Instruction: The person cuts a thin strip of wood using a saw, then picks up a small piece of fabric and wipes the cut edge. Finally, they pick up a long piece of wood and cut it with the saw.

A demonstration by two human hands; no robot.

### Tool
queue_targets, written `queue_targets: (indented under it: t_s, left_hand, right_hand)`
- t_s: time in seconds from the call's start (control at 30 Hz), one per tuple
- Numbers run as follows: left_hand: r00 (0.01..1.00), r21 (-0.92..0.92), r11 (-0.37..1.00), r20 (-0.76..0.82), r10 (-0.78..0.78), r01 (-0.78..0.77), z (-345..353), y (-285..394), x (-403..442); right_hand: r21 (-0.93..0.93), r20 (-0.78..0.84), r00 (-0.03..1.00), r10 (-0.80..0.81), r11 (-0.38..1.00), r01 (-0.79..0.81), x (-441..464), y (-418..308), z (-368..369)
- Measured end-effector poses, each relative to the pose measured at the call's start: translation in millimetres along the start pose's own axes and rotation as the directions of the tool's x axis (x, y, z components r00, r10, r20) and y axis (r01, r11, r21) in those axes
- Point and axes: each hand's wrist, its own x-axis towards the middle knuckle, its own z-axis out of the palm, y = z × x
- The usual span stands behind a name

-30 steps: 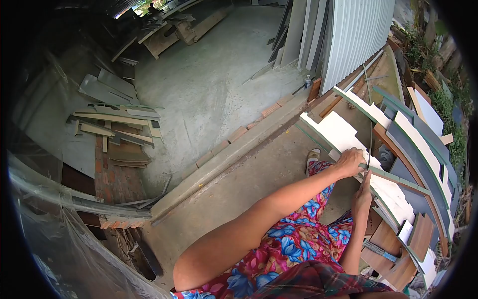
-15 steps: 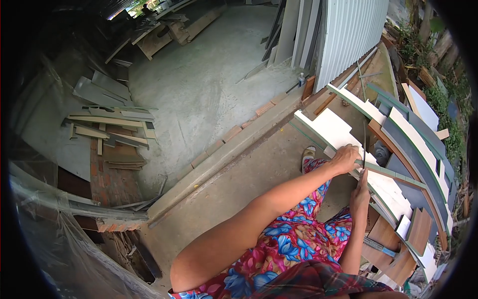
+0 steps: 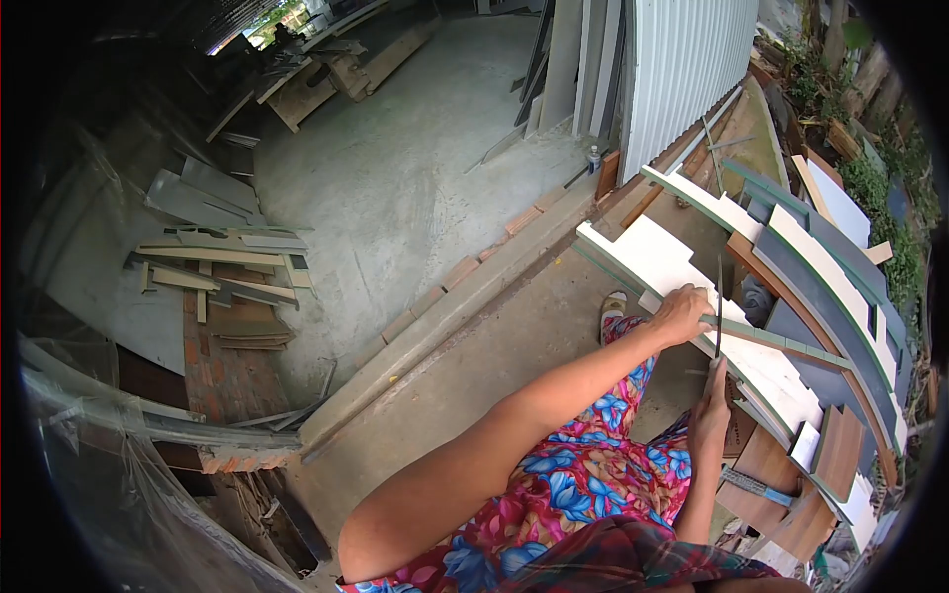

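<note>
My left hand (image 3: 682,314) is closed on the near end of a narrow green-edged strip (image 3: 776,341), which lies across the white boards. My right hand (image 3: 709,413) grips the handle of a long, narrow, knife-like blade (image 3: 720,296). The blade points away from me and crosses the strip just right of my left fingers. It is seen nearly edge-on, so I cannot tell whether it has teeth. Under both hands lie a white stepped board (image 3: 647,252) and another white board (image 3: 771,376).
Curved boards with a brown edge (image 3: 786,287) rise on the right. Wood-coloured offcuts (image 3: 838,450) and a blue-and-grey tool (image 3: 756,486) lie near my right forearm. A concrete ledge (image 3: 474,287) runs on the left, with a board pile (image 3: 227,262) beyond. A corrugated sheet (image 3: 687,84) stands ahead.
My right hand has drawn the blade down toward me, its handle now lower. My left hand stays on the strip. The view has shifted slightly.
</note>
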Motion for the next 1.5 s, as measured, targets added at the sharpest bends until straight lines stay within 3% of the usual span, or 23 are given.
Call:
queue_targets:
  t_s: [0.13,0.2,0.27,0.5,0.63,0.67,0.77,0.87,1.07,1.17,1.37,1.5]
  left_hand:
    - [1.0,0.014,1.0,-0.006,-0.009,0.009,-2.9,1.8,0.6]
    - [1.0,0.003,1.0,0.007,-0.015,0.015,-3.9,1.8,0.9]
    - [1.0,-0.006,1.0,0.01,-0.018,0.018,-3.3,0.8,1.1]
    - [1.0,-0.018,1.0,0.011,-0.02,0.02,-1.7,-0.7,-0.7]
    - [1.0,-0.021,1.0,-0.01,-0.003,0.002,2.0,-4.1,1.4]
    - [1.0,-0.023,1.0,-0.008,-0.007,0.007,3.3,-5.1,2.0]
    - [1.0,-0.028,0.999,0.013,-0.017,0.017,0.3,-4.8,2.0]
    - [0.999,-0.042,0.999,0.034,-0.009,0.011,-1.3,2.1,-1.9]
    - [1.0,-0.054,0.998,-0.019,0.007,-0.008,8.3,1.0,-3.8]
    - [1.0,-0.049,0.999,-0.024,-0.016,0.015,8.8,4.5,-4.7]
    - [0.998,0.042,0.999,-0.046,0.032,-0.03,7.6,6.5,-5.4]
    - [0.999,0.064,0.997,-0.016,0.038,-0.037,5.1,5.0,-6.4]
  right_hand:
    - [0.035,-0.024,1.0,0.003,0.999,-0.002,41.9,6.5,17.0]
    - [0.008,-0.17,0.974,-0.149,0.988,0.153,35.3,13.9,29.0]
    - [0.029,-0.188,0.969,-0.159,0.985,0.167,16.0,13.5,27.8]
    - [0.127,0.132,0.973,0.188,0.971,-0.205,-34.5,-17.3,-18.9]
    - [0.154,0.14,0.979,0.148,0.973,-0.169,10.9,-19.5,-16.8]
    - [0.144,0.174,0.965,0.198,0.964,-0.224,21.0,-26.8,-18.4]
    - [0.162,0.104,0.982,0.155,0.972,-0.171,22.9,-20.1,-1.6]
    - [0.082,-0.144,0.984,-0.106,0.99,0.118,6.1,10.3,20.0]
    - [0.131,0.056,0.993,0.106,0.985,-0.113,-54.2,-4.6,-2.3]
    - [0.163,0.0,0.999,0.053,0.985,-0.052,-84.0,0.5,-4.1]
    - [0.416,0.065,0.989,0.13,0.898,-0.145,-94.2,-21.9,-45.0]
    - [0.496,-0.081,0.976,0.203,0.858,-0.137,-88.2,-12.9,-44.1]
